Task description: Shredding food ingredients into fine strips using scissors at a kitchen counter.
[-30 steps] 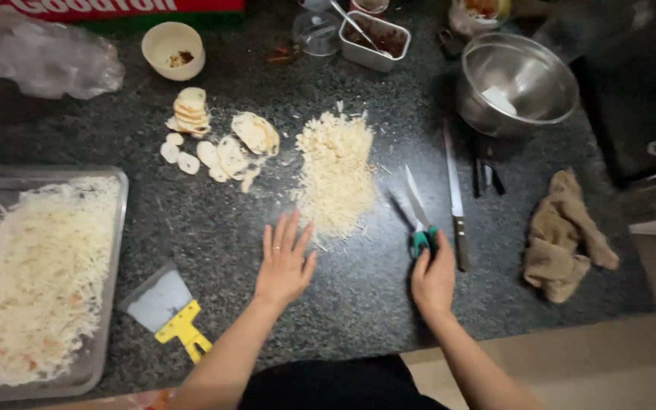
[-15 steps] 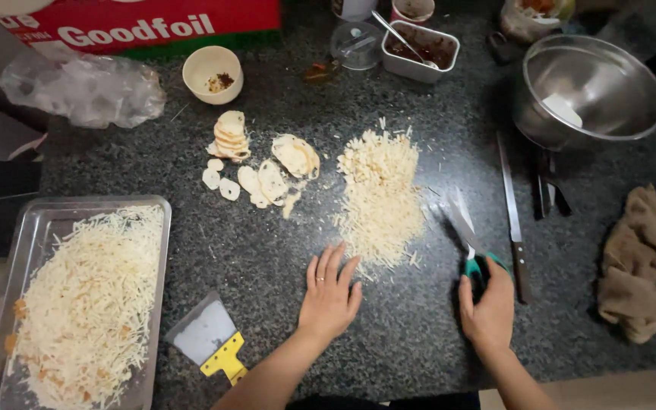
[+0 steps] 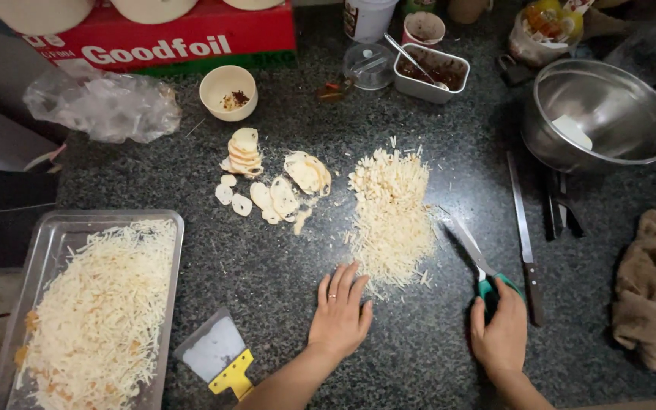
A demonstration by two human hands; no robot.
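Observation:
My left hand (image 3: 339, 315) lies flat on the dark speckled counter, fingers spread, its fingertips at the near edge of a pile of pale cut strips (image 3: 394, 216). My right hand (image 3: 501, 334) rests on the green handles of a pair of scissors (image 3: 471, 250), whose blades point away toward the pile. Left of the pile lie pale round slices (image 3: 271, 186), some stacked, some loose.
A metal tray (image 3: 43, 250) of shredded strips sits at the left, a scraper with a yellow handle (image 3: 218, 357) beside it. A long knife (image 3: 524, 235) and a brown cloth (image 3: 651, 288) lie at the right. A steel bowl (image 3: 601, 118), small containers, a plastic bag and a red box stand at the back.
The view has shifted, so everything sits further right and lower in the frame. Both hands keep their places on the counter and the scissors.

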